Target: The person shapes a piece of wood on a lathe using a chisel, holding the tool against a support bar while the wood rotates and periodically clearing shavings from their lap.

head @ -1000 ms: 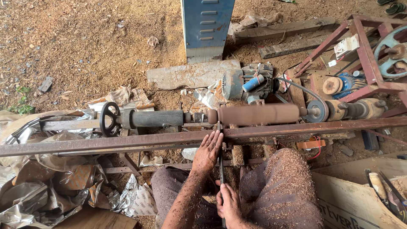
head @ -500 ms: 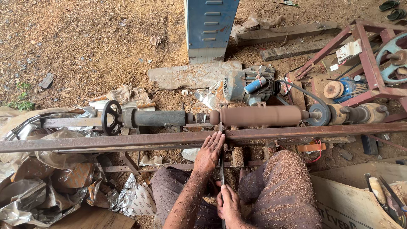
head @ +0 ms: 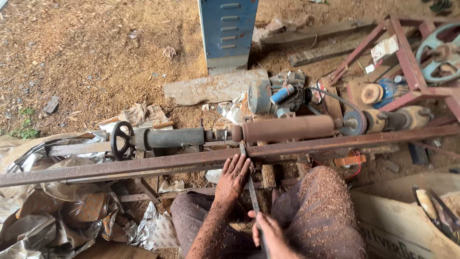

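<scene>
The left hand (head: 233,176) lies flat, fingers spread, against the rusty rail (head: 143,164), pinning a chisel (head: 250,184). The right hand (head: 270,233) is clenched around the chisel's lower end. Beyond the rail, sawdust covers the ground (head: 96,57).

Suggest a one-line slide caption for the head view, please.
Left hand steadies a chisel on the rusty rail, right hand gripping its handle, against the brown cylinder.
</scene>
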